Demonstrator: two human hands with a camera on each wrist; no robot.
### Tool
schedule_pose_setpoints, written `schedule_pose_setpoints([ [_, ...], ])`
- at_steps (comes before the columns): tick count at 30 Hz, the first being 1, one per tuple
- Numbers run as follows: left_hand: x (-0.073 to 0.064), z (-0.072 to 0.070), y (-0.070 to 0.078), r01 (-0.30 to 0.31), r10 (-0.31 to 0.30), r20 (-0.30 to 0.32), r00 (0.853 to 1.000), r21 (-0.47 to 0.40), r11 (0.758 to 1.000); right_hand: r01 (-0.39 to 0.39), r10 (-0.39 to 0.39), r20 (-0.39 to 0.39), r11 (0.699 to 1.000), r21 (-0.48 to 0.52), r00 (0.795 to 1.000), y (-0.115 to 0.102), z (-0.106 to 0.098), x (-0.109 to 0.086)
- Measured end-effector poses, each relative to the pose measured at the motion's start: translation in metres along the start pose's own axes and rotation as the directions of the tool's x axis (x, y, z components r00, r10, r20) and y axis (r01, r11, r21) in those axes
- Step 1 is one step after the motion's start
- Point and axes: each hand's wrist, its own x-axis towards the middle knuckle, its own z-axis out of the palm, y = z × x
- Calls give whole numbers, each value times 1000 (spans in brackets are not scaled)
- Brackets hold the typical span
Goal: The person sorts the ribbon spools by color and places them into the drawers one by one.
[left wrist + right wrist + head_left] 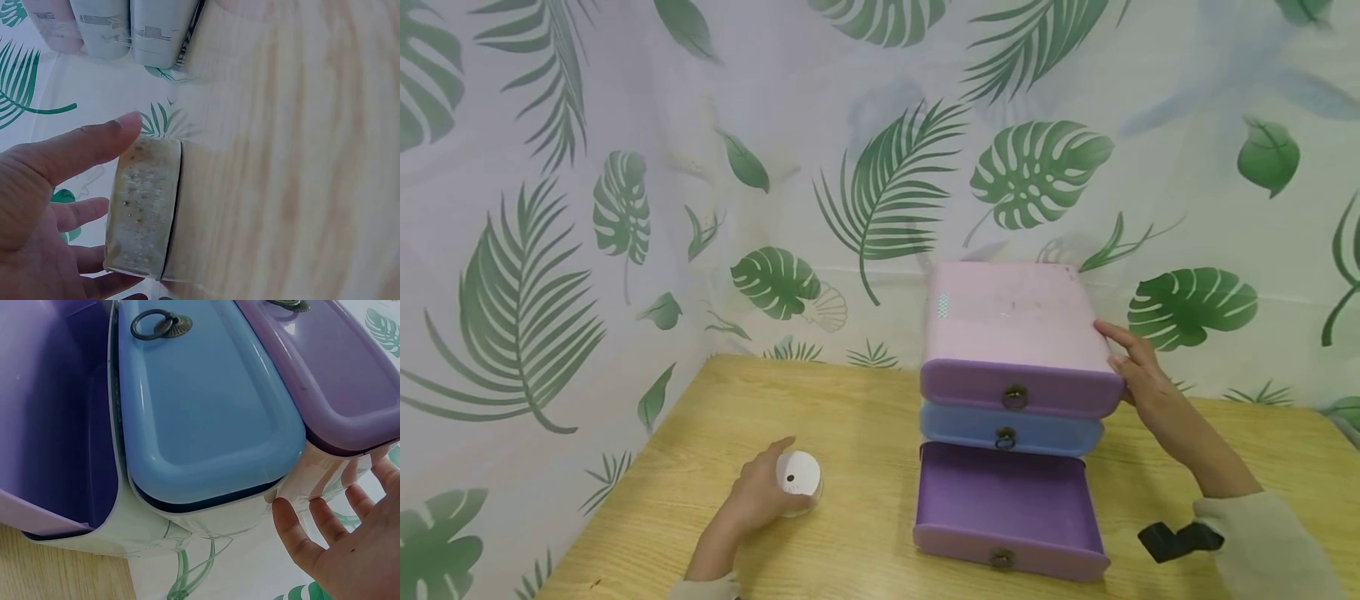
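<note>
On the wooden table, my left hand (758,493) holds a small round clear-sided container with a white lid (799,472). The left wrist view shows my thumb on one side of the container (142,209) and fingers curled behind it; small specks show through its side. A three-tier desktop drawer unit (1011,312) stands to the right. Its bottom purple drawer (1007,500) is pulled out, with a bare inside. The blue middle drawer (1007,431) and the mauve top drawer (955,387) are closed. My right hand (1153,400) rests with extended fingers against the unit's upper right side.
A leaf-printed cloth (865,208) hangs behind and to the left of the wooden table (842,400). Metal ring pulls (1015,397) stick out from the drawer fronts. A black strap piece (1180,542) sits at my right sleeve.
</note>
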Motion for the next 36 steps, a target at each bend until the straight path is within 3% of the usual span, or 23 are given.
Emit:
schedule_pose_setpoints([
  [6,-4,-3,1,-2,2,-1,1000,50,999,0,0,-9,1000,-14,1000,0,1,0],
  [14,-9,-8,6,-10,10,-6,1000,-9,1000,13,-13,-1,1000,-11,1000,-2,2,-1],
  [24,-15,-14,26,-130,130,-35,991,-10,991,-7,7,-5,1000,-13,1000,-3,2,0],
  [36,-31,-12,60,-227,227,-25,974,-9,974,-7,7,-11,1000,-27,1000,-3,2,0],
])
